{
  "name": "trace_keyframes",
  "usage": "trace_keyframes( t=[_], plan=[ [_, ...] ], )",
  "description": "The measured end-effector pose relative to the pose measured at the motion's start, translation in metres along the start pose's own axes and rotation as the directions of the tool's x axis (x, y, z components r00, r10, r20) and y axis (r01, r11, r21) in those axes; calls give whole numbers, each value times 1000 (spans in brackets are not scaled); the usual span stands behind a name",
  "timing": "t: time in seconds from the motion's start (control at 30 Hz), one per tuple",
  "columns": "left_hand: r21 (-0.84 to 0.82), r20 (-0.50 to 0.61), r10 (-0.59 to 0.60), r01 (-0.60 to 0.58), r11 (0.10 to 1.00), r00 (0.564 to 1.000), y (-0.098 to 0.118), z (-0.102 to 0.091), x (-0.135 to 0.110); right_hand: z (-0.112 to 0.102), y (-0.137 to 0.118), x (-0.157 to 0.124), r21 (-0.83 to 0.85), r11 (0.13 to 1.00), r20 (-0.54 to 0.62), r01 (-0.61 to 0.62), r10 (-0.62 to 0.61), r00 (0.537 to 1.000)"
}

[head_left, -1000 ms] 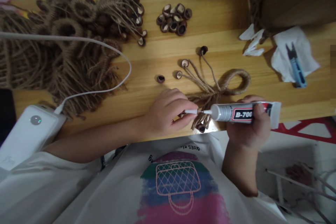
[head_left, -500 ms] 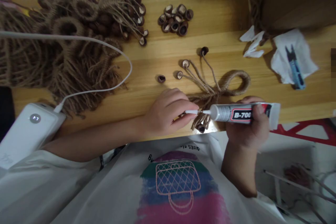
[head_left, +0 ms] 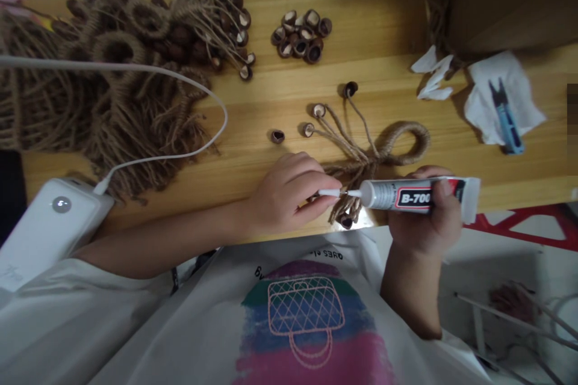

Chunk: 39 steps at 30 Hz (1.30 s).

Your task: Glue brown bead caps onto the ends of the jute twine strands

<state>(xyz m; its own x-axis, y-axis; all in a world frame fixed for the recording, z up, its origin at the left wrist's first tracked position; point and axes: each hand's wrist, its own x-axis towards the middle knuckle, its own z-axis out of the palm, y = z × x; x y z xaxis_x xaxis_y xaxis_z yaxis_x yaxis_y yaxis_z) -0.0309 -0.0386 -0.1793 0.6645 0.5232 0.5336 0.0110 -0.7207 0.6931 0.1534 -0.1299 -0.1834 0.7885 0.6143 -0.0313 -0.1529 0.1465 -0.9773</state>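
Note:
My left hand (head_left: 295, 192) pinches a small white cap (head_left: 329, 193) between thumb and forefinger, close to the tip of a glue tube. The glue tube (head_left: 415, 197), marked B-700, lies level in my right hand (head_left: 428, 216), its nozzle pointing left at the cap. A thin metal pin shows between cap and nozzle. Just beyond my hands rests a bundle of twine cords with a wrapped twine ring (head_left: 410, 141). Several cord ends carry hollow brown nut shells (head_left: 318, 110). One shell (head_left: 346, 221) sits by the table edge below the nozzle.
A loose shell (head_left: 277, 136) lies left of the cords, and a shell pile (head_left: 301, 36) farther back. Twine rings and tassels (head_left: 117, 48) heap at the left. A white power bank (head_left: 54, 234) trails a cable. Blue-handled snips (head_left: 508, 117) lie on a tissue (head_left: 526, 84) at the right.
Both hands keep nearly the same pose, cap and nozzle still close together. The whole view has shifted very slightly.

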Motion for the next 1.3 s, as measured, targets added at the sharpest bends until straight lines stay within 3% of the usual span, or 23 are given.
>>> trace_keyframes(
  t=[0.37, 0.73, 0.87, 1.0, 1.07, 1.13, 1.3],
  plan=[
    [22, 15, -28, 28, 999, 999, 2, 0, 0, -4, -1, -1, 47, 999, 57, -18, 15, 998],
    [-53, -27, -91, 90, 995, 995, 0, 2, -3, -6, -8, -3, 71, 977, 104, -201, 193, 976],
    [-101, -216, -192, 174, 980, 957, 1, 8, -8, -3, -20, 13, 194, 913, 86, -359, 349, 933],
    [-111, -209, -246, 227, 968, 947, 2, 9, -7, 17, -40, 47, 285, 911, 198, -299, 249, 948],
    [-124, -179, -246, 226, 966, 953, 4, 6, -6, 31, -47, 70, 293, 900, 285, -322, 239, 928],
    [-137, -150, -248, 228, 964, 957, 5, 4, -6, 46, -48, 93, 271, 863, 323, -426, 335, 885],
    [-142, -140, -238, 219, 965, 961, 3, 0, -5, 73, -33, 130, 110, 757, 266, -644, 602, 753]
  ],
)
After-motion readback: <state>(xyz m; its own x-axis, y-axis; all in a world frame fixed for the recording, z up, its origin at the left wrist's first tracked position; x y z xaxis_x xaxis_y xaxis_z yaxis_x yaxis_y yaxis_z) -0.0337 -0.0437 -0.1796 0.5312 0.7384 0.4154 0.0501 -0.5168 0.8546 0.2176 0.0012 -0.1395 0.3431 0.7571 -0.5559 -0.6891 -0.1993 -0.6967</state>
